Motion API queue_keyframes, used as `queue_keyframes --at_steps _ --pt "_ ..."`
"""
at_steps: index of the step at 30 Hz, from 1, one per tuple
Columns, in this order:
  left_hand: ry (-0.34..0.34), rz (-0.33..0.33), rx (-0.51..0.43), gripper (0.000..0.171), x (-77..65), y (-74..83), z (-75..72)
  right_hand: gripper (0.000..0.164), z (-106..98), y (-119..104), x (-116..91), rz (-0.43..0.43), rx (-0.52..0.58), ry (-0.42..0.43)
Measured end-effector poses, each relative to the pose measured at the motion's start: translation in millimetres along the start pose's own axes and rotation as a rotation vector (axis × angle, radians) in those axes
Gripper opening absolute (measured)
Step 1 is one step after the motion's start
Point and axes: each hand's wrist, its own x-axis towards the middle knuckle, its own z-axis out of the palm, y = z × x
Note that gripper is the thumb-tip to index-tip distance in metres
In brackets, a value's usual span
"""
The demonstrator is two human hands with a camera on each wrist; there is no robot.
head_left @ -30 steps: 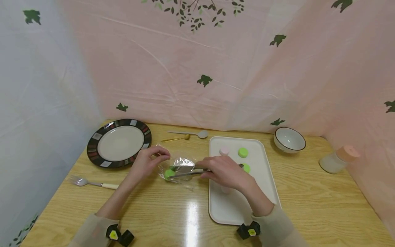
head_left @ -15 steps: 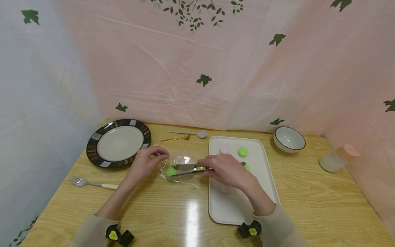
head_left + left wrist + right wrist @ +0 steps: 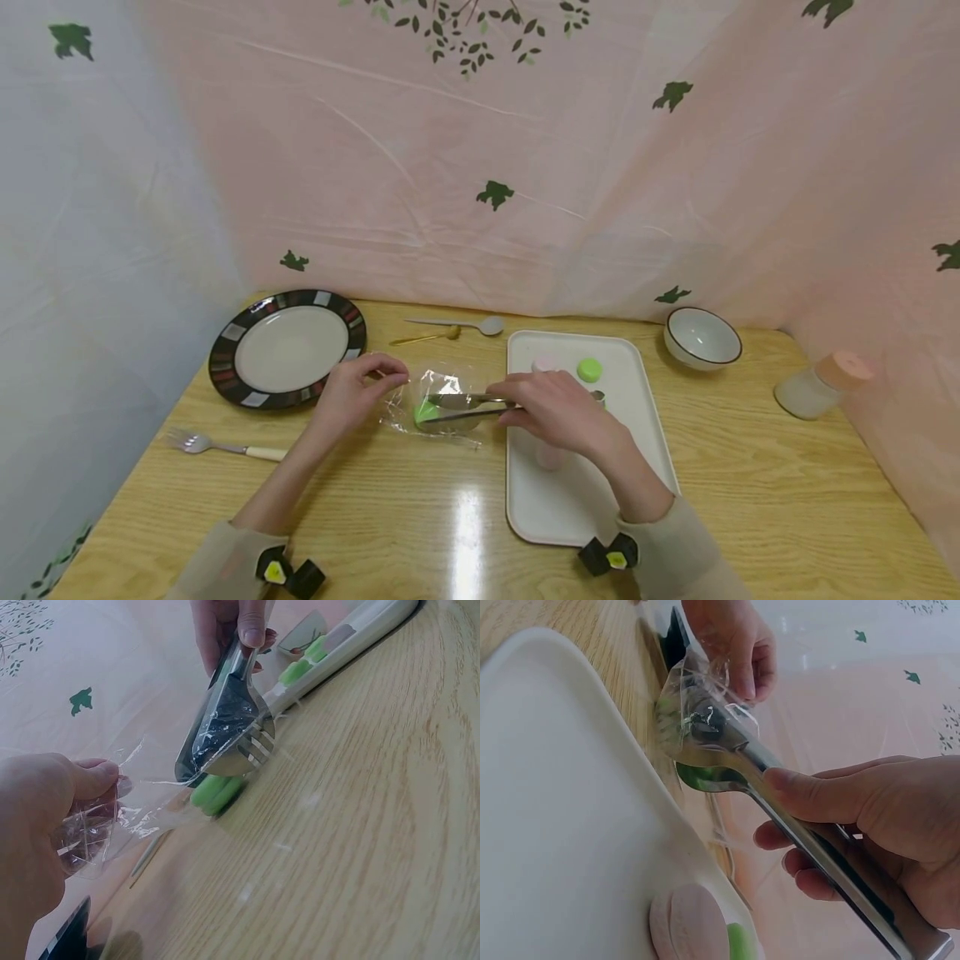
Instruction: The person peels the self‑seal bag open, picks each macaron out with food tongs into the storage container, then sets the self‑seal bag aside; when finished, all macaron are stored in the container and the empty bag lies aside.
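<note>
My left hand (image 3: 354,397) pinches the edge of a clear plastic bag (image 3: 448,385) between thumb and fingers. In my right hand (image 3: 561,410) I hold metal tongs (image 3: 804,841), whose fork-like ends reach into the bag. A green macaron (image 3: 217,793) lies in the bag at the tips of the tongs, close to the table; whether the tongs still touch it I cannot tell. Below my right hand is a white tray (image 3: 555,517) with pink and green macarons, among them a green one (image 3: 589,370) and a pink one (image 3: 690,922). My hand partly hides the others.
A dark-rimmed plate (image 3: 292,348) stands at the left, with a fork (image 3: 225,446) in front of it. Behind the bag lie a spoon (image 3: 491,326) and a small golden utensil (image 3: 427,337). At the right are a white bowl (image 3: 703,340) and a jar with an orange lid (image 3: 817,387).
My right hand and the tongs have shifted slightly right, drawing back a little. The green macaron in the bag has shifted slightly right too. My left hand stays nearly still.
</note>
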Motion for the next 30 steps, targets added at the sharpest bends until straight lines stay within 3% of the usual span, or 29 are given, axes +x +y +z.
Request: queue_keyframes --at_steps 30 --pt "0.011 0.011 0.007 0.004 0.6 0.0 0.5 0.032 0.2 0.7 -1.3 0.006 0.004 -0.009"
